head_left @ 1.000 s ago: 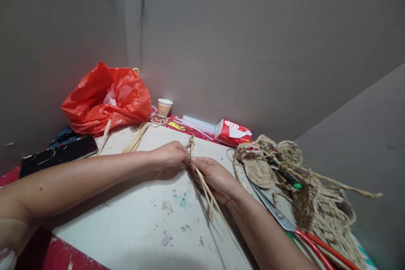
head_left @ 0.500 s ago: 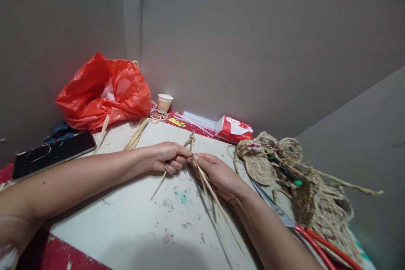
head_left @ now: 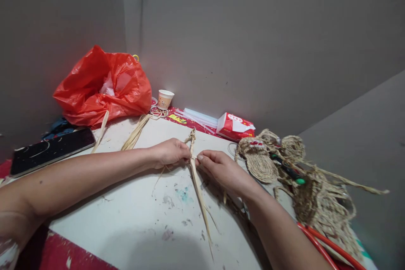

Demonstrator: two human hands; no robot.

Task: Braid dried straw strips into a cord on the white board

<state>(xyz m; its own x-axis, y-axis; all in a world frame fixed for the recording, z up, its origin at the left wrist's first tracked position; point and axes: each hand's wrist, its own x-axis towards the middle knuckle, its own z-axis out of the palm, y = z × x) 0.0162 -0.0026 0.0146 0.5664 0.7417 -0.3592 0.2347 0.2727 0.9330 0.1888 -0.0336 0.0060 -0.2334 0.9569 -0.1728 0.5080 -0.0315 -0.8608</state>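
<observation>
A short straw braid point(head_left: 192, 138) stands up from the middle of the white board. My left hand point(head_left: 171, 153) pinches the lower end of it from the left, with thin loose fibres hanging below the fingers. From the pinch point, pale straw strands point(head_left: 199, 198) run down toward me over the board. On the other side, my right hand point(head_left: 220, 169) has thumb and forefinger pressed together just right of the braid. A strand seems to pass through those fingers, and a bit of straw shows under the palm. The curled fingers hide most of it.
Red-handled scissors point(head_left: 325, 244) lie beside my right forearm, near coiled straw-rope pieces point(head_left: 261, 164). At the back are a red plastic bag point(head_left: 126, 88), a paper cup point(head_left: 165, 100) and a tissue pack point(head_left: 232, 130). A phone point(head_left: 53, 152) and a straw bundle point(head_left: 136, 133) lie left.
My hands have moved slightly apart, the right one shifting right. The strands that hung beneath my right hand now hang mostly between the hands. The view has tilted slightly.
</observation>
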